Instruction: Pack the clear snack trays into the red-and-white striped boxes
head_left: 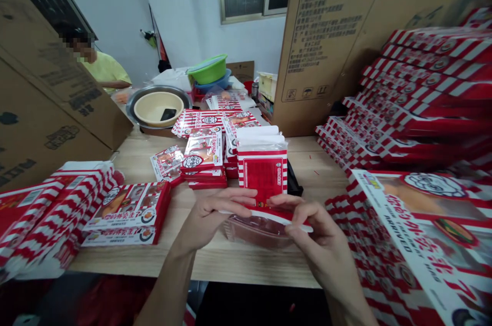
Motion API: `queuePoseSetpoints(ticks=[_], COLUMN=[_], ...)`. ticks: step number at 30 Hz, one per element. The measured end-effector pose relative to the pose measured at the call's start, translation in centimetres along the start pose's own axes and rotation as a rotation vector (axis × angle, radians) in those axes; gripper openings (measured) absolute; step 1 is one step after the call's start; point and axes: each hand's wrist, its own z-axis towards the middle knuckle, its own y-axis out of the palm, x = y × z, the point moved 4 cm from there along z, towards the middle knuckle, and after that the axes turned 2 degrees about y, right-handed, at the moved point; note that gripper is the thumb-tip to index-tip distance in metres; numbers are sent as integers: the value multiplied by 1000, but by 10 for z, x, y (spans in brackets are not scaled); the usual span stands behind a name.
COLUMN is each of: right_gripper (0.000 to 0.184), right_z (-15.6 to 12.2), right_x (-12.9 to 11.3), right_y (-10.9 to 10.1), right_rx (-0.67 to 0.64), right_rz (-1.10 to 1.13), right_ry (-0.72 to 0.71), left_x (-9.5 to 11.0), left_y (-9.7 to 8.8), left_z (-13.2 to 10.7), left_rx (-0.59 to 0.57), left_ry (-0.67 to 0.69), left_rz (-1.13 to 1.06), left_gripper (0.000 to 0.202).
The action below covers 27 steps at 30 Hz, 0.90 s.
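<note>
Two hands work here: your left hand (pixel 213 218) and right hand (pixel 321 236) pinch the white rim of a clear plastic tray (pixel 257 233) with reddish contents, just above the wooden table (pixel 192 264). Behind, a steel basin (pixel 159 89) holds a beige bowl (pixel 148 110) with a black phone (pixel 168 114).

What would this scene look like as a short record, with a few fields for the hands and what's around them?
Left hand: holds a clear plastic tray by its white-and-red edge band
Right hand: holds the same tray from the other side
Just behind the hands: a red-and-white striped packet, upright
Nearby: stacked printed boxes on a wooden table
Farther off: a person in a yellow shirt; a beige basin holding a phone; a cardboard carton
</note>
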Motion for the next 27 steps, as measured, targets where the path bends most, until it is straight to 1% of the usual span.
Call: queuePoseSetpoints(ticks=[3,5,6,9,11,13,14,17,20,21,23,25,27], right_gripper=[5,15,16,8,8,9,9,8,9,11,15,15,9], right_z=[2,4,4,5,6,8,9,13,17,17,18,18,17], right_x=[-6,-6,-5,-2,-1,0,1,3,5,6,8,9,11], right_y=[5,6,5,2,-1,-3,-4,-8,-10,-10,-11,-12,-11], right_rx=[31,49,65,92,55,-20,-56,-130,-167,-165,-131,-97,-114], right_rz=[-144,-234,-272,-310,-284,-246,-230,-188,-165,-169,-191,-209,-202], right_ry=[-14,-37,-48,-71,-80,-81,-79,-65,-33,-23,-16,-40,-81], left_x=[4,6,7,6,4,4,4,9,13,12,11,9,7], left_y=[-1,-2,-3,-3,-6,-10,-11,-12,-15,-15,-13,-10,-6], left_z=[0,0,0,-3,-5,-5,-4,0,2,1,-2,-6,-10], left_rx=[55,53,29,-87,-78,-58,-71,-186,-238,-240,-203,-133,-68], left_ry=[43,59,66,64,41,30,41,115,131,128,134,180,251], left_rz=[155,217,239,300,325,322,316,312,389,425,480,501,519], left_gripper=[21,23,24,25,24,22,22,24,24,25,27,27,27])
